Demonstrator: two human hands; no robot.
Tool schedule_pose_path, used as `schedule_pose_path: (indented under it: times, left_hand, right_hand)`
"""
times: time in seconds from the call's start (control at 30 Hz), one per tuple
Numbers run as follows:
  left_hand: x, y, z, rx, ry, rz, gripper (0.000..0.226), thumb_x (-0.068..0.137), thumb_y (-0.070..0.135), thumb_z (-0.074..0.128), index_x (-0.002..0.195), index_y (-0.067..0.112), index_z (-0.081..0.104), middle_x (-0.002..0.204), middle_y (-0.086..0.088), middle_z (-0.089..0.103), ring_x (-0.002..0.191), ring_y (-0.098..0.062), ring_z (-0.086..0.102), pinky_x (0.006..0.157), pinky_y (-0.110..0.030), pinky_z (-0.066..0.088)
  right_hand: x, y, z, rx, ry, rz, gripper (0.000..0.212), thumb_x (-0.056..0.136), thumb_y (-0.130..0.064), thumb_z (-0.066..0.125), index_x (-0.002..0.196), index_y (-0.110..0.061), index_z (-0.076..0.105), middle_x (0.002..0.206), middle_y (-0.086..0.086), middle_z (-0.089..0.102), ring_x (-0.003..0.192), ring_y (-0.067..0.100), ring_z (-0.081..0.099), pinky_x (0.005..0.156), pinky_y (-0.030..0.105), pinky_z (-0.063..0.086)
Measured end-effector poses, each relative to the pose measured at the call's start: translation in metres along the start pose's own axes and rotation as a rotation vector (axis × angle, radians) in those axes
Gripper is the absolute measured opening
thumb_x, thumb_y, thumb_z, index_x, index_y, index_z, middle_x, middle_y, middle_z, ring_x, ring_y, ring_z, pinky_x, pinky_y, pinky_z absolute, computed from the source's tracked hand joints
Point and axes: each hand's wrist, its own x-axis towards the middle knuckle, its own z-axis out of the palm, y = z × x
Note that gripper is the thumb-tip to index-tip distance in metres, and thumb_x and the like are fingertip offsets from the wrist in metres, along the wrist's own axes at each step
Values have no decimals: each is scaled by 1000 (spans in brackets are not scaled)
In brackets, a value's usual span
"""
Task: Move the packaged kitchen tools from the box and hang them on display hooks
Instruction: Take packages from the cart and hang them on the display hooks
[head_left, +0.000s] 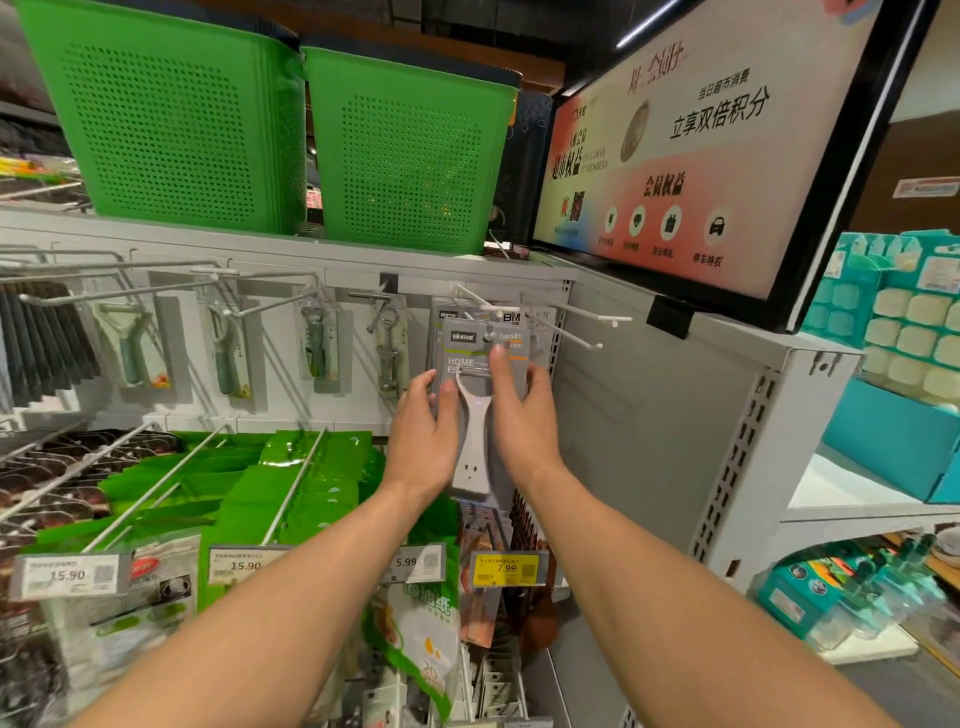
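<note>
A packaged white peeler (474, 415) on a grey card hangs in front of the white shelf panel, with the card's top hole at the tip of a display hook (488, 336). My left hand (423, 434) grips the card's left edge. My right hand (522, 415) holds its right edge, with the index finger stretched up along the card toward the hook. More grey-carded packs (506, 318) hang behind it on the same hook. The box is not in view.
Bare white hooks (597, 317) jut out to the right of the card. Other packaged peelers and openers (226, 348) hang to the left. Two green baskets (415, 150) sit on the top shelf. Green bags (311, 483) and price tags (506, 568) fill the lower hooks.
</note>
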Motion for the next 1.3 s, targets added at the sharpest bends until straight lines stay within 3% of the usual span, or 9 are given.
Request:
schedule_pose_path:
  times: [0.23, 0.37, 0.57, 0.67, 0.77, 0.93, 1.03, 1.2, 1.3]
  left_hand:
    - [11, 0, -1, 34, -47, 83, 54, 112, 50, 27, 161, 28, 34, 158, 3, 48, 145, -16, 44, 122, -40, 35]
    - [26, 4, 1, 53, -106, 26, 54, 114, 36, 29, 166, 22, 21, 164, -4, 39, 150, -22, 36, 107, -19, 26]
    - [62, -3, 10, -14, -153, -66, 56, 113, 43, 29, 165, 22, 24, 166, -2, 35, 153, -20, 32, 117, -28, 25]
    - [76, -8, 14, -24, -148, -105, 56, 113, 43, 29, 164, 20, 27, 166, -3, 36, 153, -22, 31, 121, -32, 25]
    - [83, -13, 17, -26, -151, -93, 53, 114, 38, 29, 163, 18, 30, 163, -5, 40, 151, -22, 35, 113, -25, 27]
    - [94, -23, 17, -6, -169, -75, 51, 113, 34, 30, 163, 19, 31, 160, -6, 44, 148, -24, 40, 118, -31, 31]
    - [99, -23, 17, -13, -179, -88, 49, 113, 30, 31, 161, 18, 34, 156, -7, 49, 143, -23, 44, 110, -25, 33]
    - [100, -23, 15, -4, -165, -62, 47, 113, 28, 33, 159, 21, 38, 146, -5, 57, 135, -24, 52, 104, -26, 37]
    - [92, -15, 13, 55, -6, -110, 51, 110, 29, 43, 160, 19, 36, 156, -7, 49, 141, -25, 47, 115, -34, 37]
  right_hand:
    - [-2, 20, 14, 52, 47, -140, 42, 96, -50, 70, 133, -33, 64, 117, -16, 74, 109, -3, 68, 94, 20, 53]
    - [26, 16, 23, 6, 50, -43, 62, 91, -62, 69, 144, -32, 59, 127, -12, 71, 120, 9, 64, 108, 36, 50]
    - [61, 11, 31, -74, -3, 123, 82, 95, -60, 63, 161, -22, 34, 156, 4, 50, 144, 26, 46, 117, 37, 37]
    - [74, 13, 37, -91, -36, 148, 84, 94, -66, 61, 161, -24, 34, 142, 0, 57, 133, 21, 53, 112, 34, 40]
    - [83, 24, 43, -115, -54, 150, 104, 73, -88, 60, 158, -30, 39, 144, 5, 61, 130, 27, 59, 112, 45, 47]
    - [91, 21, 44, -13, -108, 211, 77, 95, -57, 67, 157, -24, 37, 140, 8, 62, 123, 27, 63, 110, 45, 50]
    - [94, 18, 40, -10, -109, 203, 61, 101, -47, 63, 152, -22, 41, 121, -4, 61, 110, 16, 59, 99, 30, 47]
    - [93, 19, 41, -71, -101, 210, 64, 99, -55, 62, 150, -19, 46, 136, 1, 61, 111, 18, 57, 87, 25, 45]
    - [86, 21, 39, -134, -73, 195, 72, 95, -63, 61, 150, -18, 48, 139, 2, 59, 131, 25, 55, 102, 31, 43]
